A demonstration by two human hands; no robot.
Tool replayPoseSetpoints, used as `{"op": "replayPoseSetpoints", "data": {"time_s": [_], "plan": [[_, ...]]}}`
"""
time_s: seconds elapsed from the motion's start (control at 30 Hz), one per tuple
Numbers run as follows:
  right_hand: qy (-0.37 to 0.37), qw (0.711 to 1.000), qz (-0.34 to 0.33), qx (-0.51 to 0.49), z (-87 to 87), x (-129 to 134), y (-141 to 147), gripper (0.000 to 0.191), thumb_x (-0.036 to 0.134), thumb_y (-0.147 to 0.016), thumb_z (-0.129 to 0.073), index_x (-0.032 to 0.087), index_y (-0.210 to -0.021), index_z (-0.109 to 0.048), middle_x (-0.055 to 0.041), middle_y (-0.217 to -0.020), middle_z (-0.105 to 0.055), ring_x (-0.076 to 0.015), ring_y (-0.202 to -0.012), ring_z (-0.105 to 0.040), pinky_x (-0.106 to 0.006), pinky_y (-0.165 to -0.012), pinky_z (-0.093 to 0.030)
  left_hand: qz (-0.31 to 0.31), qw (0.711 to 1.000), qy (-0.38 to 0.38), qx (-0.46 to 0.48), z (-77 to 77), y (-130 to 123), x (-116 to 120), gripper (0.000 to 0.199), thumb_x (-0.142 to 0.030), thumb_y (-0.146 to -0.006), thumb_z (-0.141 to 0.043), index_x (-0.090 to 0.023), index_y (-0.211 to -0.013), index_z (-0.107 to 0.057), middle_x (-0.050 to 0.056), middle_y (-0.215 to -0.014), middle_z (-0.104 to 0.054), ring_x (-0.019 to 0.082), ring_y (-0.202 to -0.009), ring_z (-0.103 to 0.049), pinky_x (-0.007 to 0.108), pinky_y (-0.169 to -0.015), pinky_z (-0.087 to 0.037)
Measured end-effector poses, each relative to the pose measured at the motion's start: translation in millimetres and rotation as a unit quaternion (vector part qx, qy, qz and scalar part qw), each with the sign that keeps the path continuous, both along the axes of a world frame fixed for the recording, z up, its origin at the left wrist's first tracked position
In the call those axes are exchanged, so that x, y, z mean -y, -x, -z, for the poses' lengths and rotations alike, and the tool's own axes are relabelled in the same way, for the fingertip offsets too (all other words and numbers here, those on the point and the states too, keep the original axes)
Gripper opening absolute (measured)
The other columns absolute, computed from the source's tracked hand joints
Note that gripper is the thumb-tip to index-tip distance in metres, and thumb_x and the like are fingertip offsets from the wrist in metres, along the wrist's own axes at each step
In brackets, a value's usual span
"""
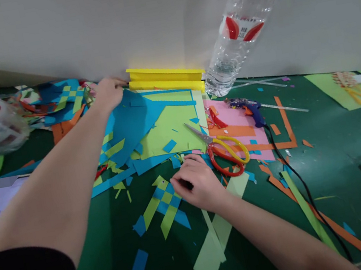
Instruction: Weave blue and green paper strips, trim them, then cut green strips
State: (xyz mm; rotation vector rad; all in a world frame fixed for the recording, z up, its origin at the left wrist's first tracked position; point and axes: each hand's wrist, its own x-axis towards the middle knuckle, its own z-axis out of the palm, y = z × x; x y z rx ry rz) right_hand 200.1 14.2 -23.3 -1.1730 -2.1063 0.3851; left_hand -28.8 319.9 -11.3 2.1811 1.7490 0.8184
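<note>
Green tabletop [109,268] under outstretched left hand [109,94] near yellow strip [167,80], curled right hand [200,183] by woven fish [166,198], both grips unclear.

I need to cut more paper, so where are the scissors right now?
In the head view, the red-and-yellow-handled metal scissors lie right of centre, partly on the pink paper sheet, just beyond the right hand.

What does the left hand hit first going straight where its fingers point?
Probably the left end of the long yellow folded strip, just past the left hand's fingertips. Depth is unclear from one view, so it might pass slightly above or in front.
</note>
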Motion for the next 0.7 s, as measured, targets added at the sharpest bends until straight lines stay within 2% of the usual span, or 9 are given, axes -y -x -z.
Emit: {"op": "replayPoseSetpoints", "data": {"time_s": [0.1, 0.17, 0.23, 0.3, 0.37, 0.47, 0.53, 0.6, 0.7], "plan": [[-0.001, 1.0, -0.002, 0.002, 0.1, -1, 0, 0.029, 0.027, -0.093, -0.049, 0.021, -0.067, -0.06, 0.0011, -0.061, -0.059, -0.0133, -0.065, -0.054, -0.035, -0.097, -0.042, -0.037, 0.994, -0.054, 0.092, -0.2, 1, 4, 0.041, -0.019, -0.085, -0.044, -0.009, -0.118, -0.067, 0.009, -0.122, -0.07, 0.017, -0.113, -0.062, 0.033, -0.106, -0.043], [-0.002, 1.0, -0.003, 0.004, 0.8, -2, 0, 0.03, 0.027, -0.093, -0.049, 0.021, -0.065, -0.059, 0.0009, -0.06, -0.059, -0.0139, -0.066, -0.054, -0.036, -0.096, -0.042, -0.062, 0.979, -0.094, 0.171, 1.1, 0, 7, 0.04, -0.022, -0.092, -0.041, -0.007, -0.124, -0.06, 0.011, -0.121, -0.069, 0.015, -0.108, -0.064, 0.033, -0.102, -0.047], [0.0, 1.0, -0.003, 0.006, 1.5, -2, 0, 0.031, 0.027, -0.093, -0.049, 0.021, -0.064, -0.058, 0.0008, -0.06, -0.058, -0.014, -0.065, -0.054, -0.036, -0.095, -0.042, -0.069, 0.942, -0.141, 0.297, 0.2, -1, 10, 0.034, -0.022, -0.093, -0.047, -0.008, -0.12, -0.061, 0.012, -0.119, -0.069, 0.015, -0.105, -0.067, 0.033, -0.1, -0.049], [0.002, 1.0, -0.002, 0.01, 1.8, -2, 0, 0.031, 0.027, -0.092, -0.049, 0.021, -0.063, -0.058, 0.0009, -0.06, -0.058, -0.0138, -0.064, -0.054, -0.036, -0.094, -0.042, -0.062, 0.887, -0.177, 0.423, -6.0, -3, 14, 0.024, -0.017, -0.089, -0.058, -0.01, -0.111, -0.064, 0.011, -0.113, -0.07, 0.016, -0.104, -0.068, 0.035, -0.1, -0.05], [0.002, 1.0, 0.0, 0.016, 1.9, -2, 1, 0.031, 0.027, -0.092, -0.049, 0.021, -0.062, -0.057, 0.0012, -0.059, -0.058, -0.0138, -0.064, -0.053, -0.036, -0.094, -0.042, -0.053, 0.851, -0.188, 0.488, -19.0, -4, 20, 0.021, -0.009, -0.086, -0.061, -0.012, -0.107, -0.063, 0.009, -0.111, -0.07, 0.016, -0.104, -0.069, 0.037, -0.103, -0.049], [0.001, 1.0, -0.001, 0.023, 1.8, -1, 1, 0.032, 0.028, -0.092, -0.049, 0.021, -0.061, -0.057, 0.0016, -0.058, -0.057, -0.014, -0.064, -0.052, -0.036, -0.095, -0.041, -0.048, 0.819, -0.172, 0.545, -48.0, -4, 29, 0.025, 0.003, -0.09, -0.047, -0.012, -0.107, -0.059, 0.004, -0.112, -0.067, 0.012, -0.109, -0.067, 0.034, -0.109, -0.045], [0.001, 1.0, -0.005, 0.022, 1.8, -1, 1, 0.032, 0.028, -0.092, -0.049, 0.021, -0.061, -0.057, 0.0018, -0.058, -0.057, -0.0138, -0.064, -0.051, -0.036, -0.096, -0.04, -0.057, 0.808, -0.168, 0.562, -69.8, -1, 33, 0.032, 0.008, -0.092, -0.035, -0.013, -0.107, -0.053, 0.003, -0.118, -0.065, 0.007, -0.113, -0.064, 0.029, -0.111, -0.042], [-0.001, 1.0, -0.01, 0.021, 1.7, 0, 1, 0.032, 0.027, -0.092, -0.048, 0.021, -0.061, -0.057, 0.0018, -0.057, -0.056, -0.0136, -0.064, -0.05, -0.035, -0.096, -0.04, -0.06, 0.798, -0.158, 0.578, -90.3, 2, 37, 0.035, 0.009, -0.092, -0.033, -0.015, -0.11, -0.05, 0.001, -0.128, -0.061, 0.006, -0.119, -0.06, 0.026, -0.114, -0.04], [-0.002, 1.0, -0.013, 0.019, 1.2, 0, 0, 0.032, 0.026, -0.092, -0.048, 0.02, -0.062, -0.056, 0.0015, -0.057, -0.056, -0.0136, -0.063, -0.048, -0.035, -0.091, -0.041, -0.057, 0.78, -0.137, 0.608, -113.0, 5, 46, 0.044, 0.01, -0.094, -0.024, -0.019, -0.12, -0.044, -0.002, -0.133, -0.058, 0.003, -0.123, -0.057, 0.021, -0.114, -0.038]]}}
